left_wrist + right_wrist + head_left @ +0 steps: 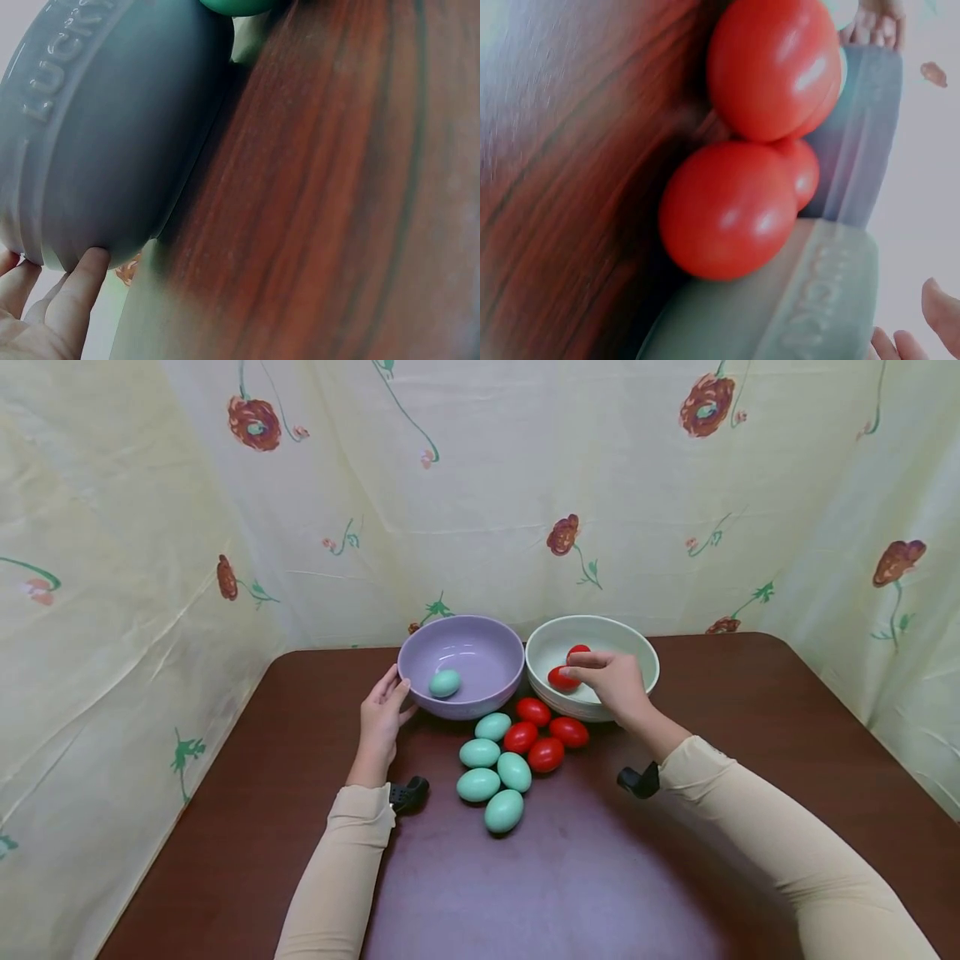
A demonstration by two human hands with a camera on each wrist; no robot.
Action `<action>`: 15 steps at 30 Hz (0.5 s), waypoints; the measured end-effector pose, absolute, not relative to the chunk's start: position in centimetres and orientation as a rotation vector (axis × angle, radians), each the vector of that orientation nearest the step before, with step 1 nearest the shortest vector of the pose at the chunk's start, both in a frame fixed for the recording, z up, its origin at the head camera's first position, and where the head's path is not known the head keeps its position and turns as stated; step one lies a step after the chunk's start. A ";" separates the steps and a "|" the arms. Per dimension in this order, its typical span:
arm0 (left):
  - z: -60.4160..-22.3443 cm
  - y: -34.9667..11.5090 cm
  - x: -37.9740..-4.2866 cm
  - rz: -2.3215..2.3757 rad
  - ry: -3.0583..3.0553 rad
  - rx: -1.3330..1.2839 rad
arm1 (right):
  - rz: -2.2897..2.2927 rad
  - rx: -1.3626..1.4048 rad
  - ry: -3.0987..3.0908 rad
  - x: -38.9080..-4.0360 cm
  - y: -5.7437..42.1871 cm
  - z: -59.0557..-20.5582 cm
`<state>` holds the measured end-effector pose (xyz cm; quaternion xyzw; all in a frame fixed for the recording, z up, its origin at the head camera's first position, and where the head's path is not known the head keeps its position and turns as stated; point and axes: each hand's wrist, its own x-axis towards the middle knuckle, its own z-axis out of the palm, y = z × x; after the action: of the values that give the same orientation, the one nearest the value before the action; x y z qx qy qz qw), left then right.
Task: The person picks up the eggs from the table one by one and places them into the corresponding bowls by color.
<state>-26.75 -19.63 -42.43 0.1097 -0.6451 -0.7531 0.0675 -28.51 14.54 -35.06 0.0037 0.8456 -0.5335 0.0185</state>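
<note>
If the left hand (380, 720), fingers straight, bumps the 11 o'clock purple bowl (487, 664), eggs (533, 712) may roll; whether the 1 o'clock right hand (618, 682) grips a red egg (561, 680), I can't tell.

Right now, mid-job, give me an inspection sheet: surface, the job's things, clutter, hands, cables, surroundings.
Surface: dark brown table, glossy at the near middle.
Job's things: purple bowl with one green egg; pale green bowl beside it with two red eggs; in front, five loose green eggs and four loose red eggs.
Clutter: nothing seen.
Left hand: fingers touch the purple bowl's outer wall.
Right hand: over the pale green bowl; whether it touches an egg is unclear.
Cables: nothing seen.
Surroundings: flowered curtain behind the table.
</note>
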 end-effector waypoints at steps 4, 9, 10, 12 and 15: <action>-42.3 -19.6 -26.8 -2.265 -1.945 0.331 | -1.711 0.003 2.560 -27.5 14.6 -34.9; -42.2 -19.6 -26.8 -2.264 -1.936 0.346 | -1.746 -0.038 2.509 -26.0 14.7 -34.9; -42.2 -19.6 -26.7 -2.268 -1.938 0.344 | -1.746 -0.044 2.507 -25.7 14.7 -34.9; -42.2 -19.6 -26.7 -2.273 -1.943 0.340 | -1.751 -0.048 2.495 -25.1 14.8 -35.0; -42.2 -19.6 -26.6 -2.272 -1.947 0.333 | -1.734 -0.054 2.495 -24.5 14.8 -35.3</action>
<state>-26.59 -19.65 -42.23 0.1102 -0.6454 -0.7530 0.0653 -24.52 14.83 -35.34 -0.0178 0.8200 -0.5698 0.0514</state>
